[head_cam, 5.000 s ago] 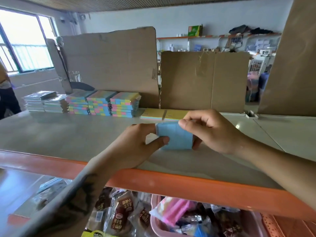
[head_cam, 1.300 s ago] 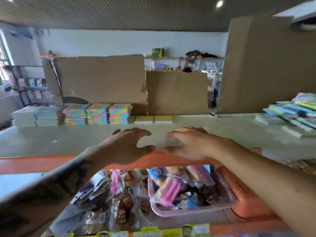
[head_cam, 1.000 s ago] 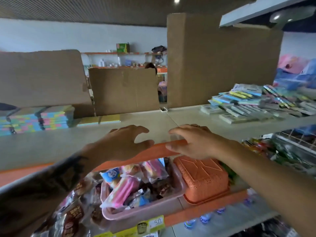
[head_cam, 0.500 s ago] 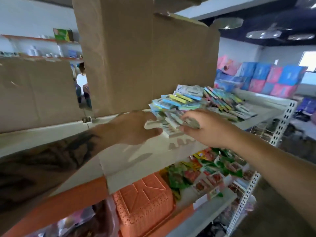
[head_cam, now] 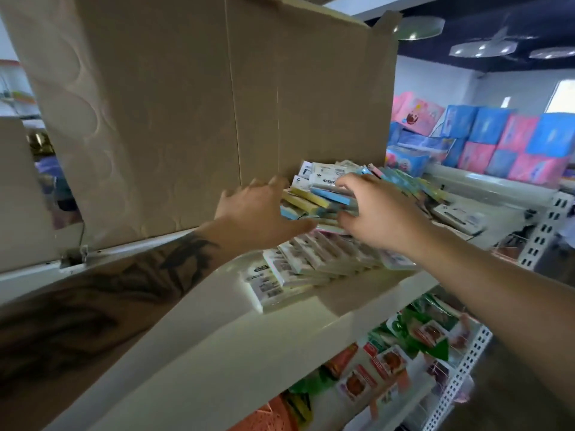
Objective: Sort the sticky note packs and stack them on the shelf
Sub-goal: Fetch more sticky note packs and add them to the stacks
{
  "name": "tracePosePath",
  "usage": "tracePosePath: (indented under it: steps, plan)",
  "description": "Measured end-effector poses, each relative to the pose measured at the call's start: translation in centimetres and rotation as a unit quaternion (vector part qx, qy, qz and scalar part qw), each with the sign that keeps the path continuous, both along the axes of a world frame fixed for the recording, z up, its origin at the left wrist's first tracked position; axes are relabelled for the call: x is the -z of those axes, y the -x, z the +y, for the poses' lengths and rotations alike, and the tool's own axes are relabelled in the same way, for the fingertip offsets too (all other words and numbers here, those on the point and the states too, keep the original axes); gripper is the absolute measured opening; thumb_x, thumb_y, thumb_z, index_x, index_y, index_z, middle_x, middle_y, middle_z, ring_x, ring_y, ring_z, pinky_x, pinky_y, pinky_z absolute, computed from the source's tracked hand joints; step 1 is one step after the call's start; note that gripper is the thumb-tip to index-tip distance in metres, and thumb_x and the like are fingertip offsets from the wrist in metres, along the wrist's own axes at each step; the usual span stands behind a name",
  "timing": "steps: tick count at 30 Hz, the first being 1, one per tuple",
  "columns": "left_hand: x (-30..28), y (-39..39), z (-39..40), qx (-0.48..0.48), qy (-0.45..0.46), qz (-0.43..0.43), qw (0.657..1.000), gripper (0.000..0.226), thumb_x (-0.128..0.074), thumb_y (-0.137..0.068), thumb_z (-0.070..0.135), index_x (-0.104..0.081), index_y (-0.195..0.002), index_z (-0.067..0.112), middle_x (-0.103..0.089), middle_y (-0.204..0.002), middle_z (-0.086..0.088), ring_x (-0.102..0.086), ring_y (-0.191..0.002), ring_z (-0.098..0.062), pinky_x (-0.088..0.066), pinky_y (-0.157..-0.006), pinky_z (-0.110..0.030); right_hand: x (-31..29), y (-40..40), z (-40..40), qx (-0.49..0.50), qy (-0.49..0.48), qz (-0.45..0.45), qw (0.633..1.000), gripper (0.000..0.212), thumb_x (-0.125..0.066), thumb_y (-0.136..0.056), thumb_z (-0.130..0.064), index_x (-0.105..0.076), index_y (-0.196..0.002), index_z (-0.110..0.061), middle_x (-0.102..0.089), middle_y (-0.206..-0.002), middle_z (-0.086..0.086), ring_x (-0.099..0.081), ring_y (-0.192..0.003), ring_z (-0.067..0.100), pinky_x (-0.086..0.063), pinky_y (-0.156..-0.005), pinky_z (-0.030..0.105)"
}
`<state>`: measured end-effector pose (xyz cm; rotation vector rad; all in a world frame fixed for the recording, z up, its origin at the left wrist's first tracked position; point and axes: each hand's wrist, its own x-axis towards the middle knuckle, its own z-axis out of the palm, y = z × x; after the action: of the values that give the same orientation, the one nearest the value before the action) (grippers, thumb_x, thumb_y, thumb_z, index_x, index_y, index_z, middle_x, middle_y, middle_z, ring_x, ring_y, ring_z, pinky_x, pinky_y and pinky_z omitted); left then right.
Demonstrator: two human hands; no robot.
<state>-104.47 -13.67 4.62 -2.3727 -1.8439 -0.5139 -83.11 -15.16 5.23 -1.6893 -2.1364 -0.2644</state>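
A loose pile of sticky note packs lies on the white shelf (head_cam: 217, 337), against a cardboard divider. Yellow and blue packs (head_cam: 314, 199) sit on top of the pile, and white-backed packs (head_cam: 311, 259) fan out below them toward the shelf edge. My left hand (head_cam: 258, 219) rests against the left side of the top packs, fingers spread and thumb reaching under them. My right hand (head_cam: 379, 213) is curled over the same packs from the right, fingers on top and thumb at the front. More packs (head_cam: 404, 185) behind it are partly hidden.
A tall cardboard divider (head_cam: 186, 119) stands right behind and left of the pile. Snack packets (head_cam: 389, 368) and an orange basket (head_cam: 270, 418) fill the shelf below. A perforated white upright (head_cam: 541, 231) stands at the right, with pink and blue bags (head_cam: 497, 138) beyond.
My view has swung right from the sorted stacks to the loose pile. Both hands left the shelf's front edge, moved into the pile, and the right hand closed over the top packs.
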Motion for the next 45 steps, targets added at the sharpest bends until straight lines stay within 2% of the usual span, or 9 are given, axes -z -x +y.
tracePosePath:
  steps: [5, 8, 11, 17, 19, 23, 27, 35, 45]
  plan:
    - [0.1, -1.5, 1.0, -0.041, 0.011, -0.021, 0.999, 0.073, -0.057, -0.080, 0.081, -0.043, -0.131, 0.030, -0.065, -0.123, 0.003, -0.060, -0.114, -0.026, -0.039, -0.108, -0.054, 0.3, 0.1, 2.1, 0.009, -0.001, -0.011, 1.000, 0.042, -0.060, -0.094, -0.031, -0.058, -0.135, -0.031, -0.070, -0.108, 0.001, -0.064, -0.087, 0.024, -0.053, -0.065, 0.035]
    - [-0.2, -1.7, 1.2, -0.066, 0.016, -0.054, 0.996, 0.063, -0.062, -0.081, 0.074, -0.045, -0.121, 0.028, -0.064, -0.107, 0.004, -0.058, -0.096, -0.025, -0.044, -0.100, -0.050, 0.7, -0.2, 2.3, -0.005, -0.034, -0.016, 0.999, 0.031, -0.059, -0.095, -0.025, -0.066, -0.125, -0.025, -0.071, -0.096, 0.003, -0.066, -0.080, 0.024, -0.057, -0.066, 0.036]
    - [-0.3, -1.7, 1.2, -0.089, 0.034, -0.095, 0.991, 0.064, -0.065, -0.073, 0.076, -0.051, -0.114, 0.029, -0.068, -0.095, 0.007, -0.064, -0.084, -0.021, -0.051, -0.095, -0.049, 0.9, -0.6, 2.0, -0.029, -0.057, -0.023, 0.998, 0.020, -0.056, -0.097, -0.018, -0.070, -0.112, -0.018, -0.067, -0.083, 0.004, -0.058, -0.067, 0.021, -0.040, -0.048, 0.027]
    - [-0.7, -1.5, -2.8, -0.126, -0.021, -0.119, 0.985, 0.073, -0.079, -0.073, 0.057, -0.047, -0.134, 0.032, -0.064, -0.109, 0.003, -0.057, -0.092, -0.023, -0.050, -0.093, -0.043, 1.2, -1.3, 0.9, -0.101, -0.133, -0.028, 0.986, 0.007, -0.053, -0.093, -0.008, -0.059, -0.089, -0.010, -0.047, -0.060, 0.001, -0.052, -0.057, 0.029, -0.037, -0.045, 0.033]
    - [-0.3, -0.4, -4.9, -0.140, -0.035, -0.146, 0.979, 0.074, -0.081, -0.067, 0.059, -0.049, -0.129, 0.034, -0.065, -0.109, 0.005, -0.061, -0.092, -0.026, -0.053, -0.089, -0.043, 1.3, -1.0, 0.1, -0.129, -0.164, -0.028, 0.978, 0.011, -0.056, -0.089, -0.004, -0.051, -0.083, -0.012, -0.043, -0.059, 0.001, -0.052, -0.059, 0.032, -0.031, -0.045, 0.031]
    - [1.3, 2.7, -10.0, -0.182, -0.070, -0.159, 0.968, 0.065, -0.074, -0.059, 0.060, -0.046, -0.115, 0.040, -0.071, -0.101, 0.002, -0.067, -0.089, -0.028, -0.058, -0.081, -0.043, 1.5, 1.4, -1.7, -0.196, -0.219, -0.008, 0.956, 0.015, -0.059, -0.086, -0.003, -0.065, -0.098, -0.009, -0.060, -0.068, 0.012, -0.061, -0.064, 0.037, -0.043, -0.050, 0.035]
    - [1.8, 6.7, -15.8, -0.233, -0.079, -0.136, 0.960, 0.063, -0.079, -0.062, 0.058, -0.047, -0.113, 0.041, -0.072, -0.106, 0.001, -0.067, -0.088, -0.028, -0.058, -0.079, -0.041, 2.0, 6.2, -3.9, -0.300, -0.219, 0.045, 0.927, 0.017, -0.056, -0.086, -0.009, -0.065, -0.101, -0.009, -0.063, -0.072, 0.018, -0.061, -0.067, 0.042, -0.051, -0.056, 0.045]
    - [3.3, 18.1, -26.5, -0.304, -0.074, -0.130, 0.941, 0.059, -0.083, -0.063, 0.057, -0.048, -0.107, 0.042, -0.075, -0.103, 0.004, -0.069, -0.085, -0.025, -0.058, -0.075, -0.040, 3.6, 18.0, -9.9, -0.427, -0.189, 0.067, 0.882, 0.025, -0.056, -0.088, -0.009, -0.069, -0.109, -0.013, -0.070, -0.078, 0.017, -0.065, -0.068, 0.040, -0.054, -0.057, 0.044]
    - [5.1, 36.5, -36.8, -0.311, -0.029, -0.151, 0.938, 0.050, -0.089, -0.071, 0.040, -0.053, -0.107, 0.036, -0.075, -0.106, 0.013, -0.068, -0.086, -0.012, -0.048, -0.070, -0.026, 6.0, 37.2, -16.8, -0.496, -0.136, 0.032, 0.857, 0.025, -0.059, -0.088, -0.012, -0.069, -0.110, -0.017, -0.068, -0.077, 0.015, -0.066, -0.068, 0.039, -0.055, -0.058, 0.046]
